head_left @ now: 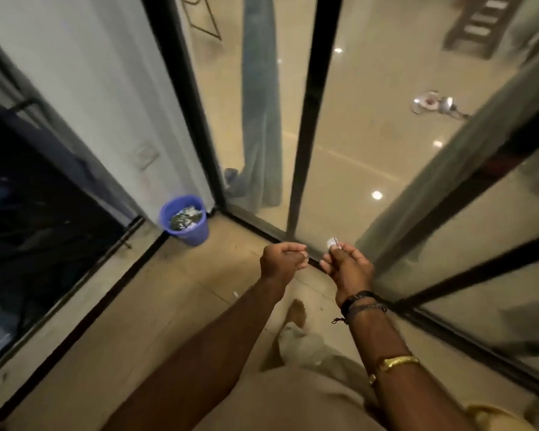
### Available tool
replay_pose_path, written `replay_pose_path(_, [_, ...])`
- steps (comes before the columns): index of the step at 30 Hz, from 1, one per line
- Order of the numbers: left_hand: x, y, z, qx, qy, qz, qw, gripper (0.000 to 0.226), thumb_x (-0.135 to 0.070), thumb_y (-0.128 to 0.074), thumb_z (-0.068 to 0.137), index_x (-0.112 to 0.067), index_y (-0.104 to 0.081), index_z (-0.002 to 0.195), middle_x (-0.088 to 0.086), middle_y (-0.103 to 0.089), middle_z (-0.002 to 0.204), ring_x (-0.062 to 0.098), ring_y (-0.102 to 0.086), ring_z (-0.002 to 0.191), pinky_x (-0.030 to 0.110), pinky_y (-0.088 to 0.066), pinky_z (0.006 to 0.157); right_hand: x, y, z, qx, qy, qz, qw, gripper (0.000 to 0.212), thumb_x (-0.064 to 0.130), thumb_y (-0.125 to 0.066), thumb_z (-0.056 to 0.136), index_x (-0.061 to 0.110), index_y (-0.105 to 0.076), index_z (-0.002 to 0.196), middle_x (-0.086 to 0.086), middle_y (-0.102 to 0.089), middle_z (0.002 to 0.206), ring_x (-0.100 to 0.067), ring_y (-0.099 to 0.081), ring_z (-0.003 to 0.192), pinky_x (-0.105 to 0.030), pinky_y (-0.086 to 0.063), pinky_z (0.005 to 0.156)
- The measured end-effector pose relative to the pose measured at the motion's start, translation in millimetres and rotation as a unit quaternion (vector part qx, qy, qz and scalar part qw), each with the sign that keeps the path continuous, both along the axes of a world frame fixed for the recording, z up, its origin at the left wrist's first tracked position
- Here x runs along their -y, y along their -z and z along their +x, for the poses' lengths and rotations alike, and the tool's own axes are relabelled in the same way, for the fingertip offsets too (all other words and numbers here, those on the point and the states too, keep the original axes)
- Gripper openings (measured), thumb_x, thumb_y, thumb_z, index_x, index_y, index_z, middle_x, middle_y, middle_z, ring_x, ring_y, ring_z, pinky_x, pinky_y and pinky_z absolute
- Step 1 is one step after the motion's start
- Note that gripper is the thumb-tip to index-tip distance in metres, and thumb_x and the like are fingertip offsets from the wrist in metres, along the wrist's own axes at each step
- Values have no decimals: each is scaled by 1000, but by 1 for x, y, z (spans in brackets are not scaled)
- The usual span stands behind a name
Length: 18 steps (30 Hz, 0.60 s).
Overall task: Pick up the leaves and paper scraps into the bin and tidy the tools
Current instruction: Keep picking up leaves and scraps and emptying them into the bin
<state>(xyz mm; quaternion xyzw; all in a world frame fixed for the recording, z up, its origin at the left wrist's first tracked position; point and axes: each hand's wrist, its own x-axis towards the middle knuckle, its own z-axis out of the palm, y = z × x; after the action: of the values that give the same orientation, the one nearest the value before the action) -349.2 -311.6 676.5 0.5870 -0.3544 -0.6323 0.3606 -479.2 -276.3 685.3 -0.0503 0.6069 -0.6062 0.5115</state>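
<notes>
Your right hand (346,269) pinches a small white paper scrap (333,243) at the fingertips. Your left hand (282,259) is curled into a fist; cannot tell whether it holds anything. The blue bin (195,237) stands in the corner, well apart to your left, with leaves and paper already inside. Risk: the pinch is light and the scrap small, so a quick swing toward the bin could let it flutter loose. It could also miss the rim if released from a distance. Another white fleck (235,294) lies on the floor (137,306) near your bare foot (296,312) and is easy to overlook or tread on. The dark door track (262,231) runs just beyond your hands, and a dropped scrap could lodge there. Nothing blocks the way to the bin. No tools are identifiable here.
</notes>
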Motion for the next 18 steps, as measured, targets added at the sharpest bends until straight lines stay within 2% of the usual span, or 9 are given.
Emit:
replay_pose_path(5, [48,7,79,-8,-117,8,993,11,2,-72,83,-8,-72,87,13,-74,87,31,-74,82,37,-62,78,74,6,84,20,-124,5,992,17,1,-73,86,0,-69,103,-16,-70,96,-21,-70,79,-28,-61,69])
replay_pose_path(7, [68,10,108,-9,-171,9,985,12,2,-73,82,-9,-70,87,11,-75,84,30,-75,80,40,-62,79,104,6,114,27,-168,10,985,17,0,-73,86,-1,-70,103,-16,-72,97,-22,-71,83,-29,-62,72])
replay_pose_path(10, [102,11,151,-10,-248,23,968,12,1,-73,83,-6,-69,91,12,-75,86,28,-75,79,41,-62,78,155,6,155,25,-229,17,973,16,1,-71,89,-1,-69,104,-14,-70,89,-25,-69,82,-31,-62,67])
replay_pose_path(13, [142,10,191,-4,-295,21,955,14,-1,-74,85,0,-69,98,18,-74,93,27,-75,76,37,-62,75,206,10,194,16,-277,26,960,17,0,-70,88,-1,-67,105,-18,-68,90,-30,-69,84,-38,-62,72])
replay_pose_path(18, [195,16,243,27,-347,30,937,22,-7,-73,87,0,-69,108,16,-74,91,22,-75,75,33,-62,70,268,15,253,5,-331,41,943,9,-5,-66,89,4,-67,91,-21,-69,92,-32,-69,85,-39,-59,74])
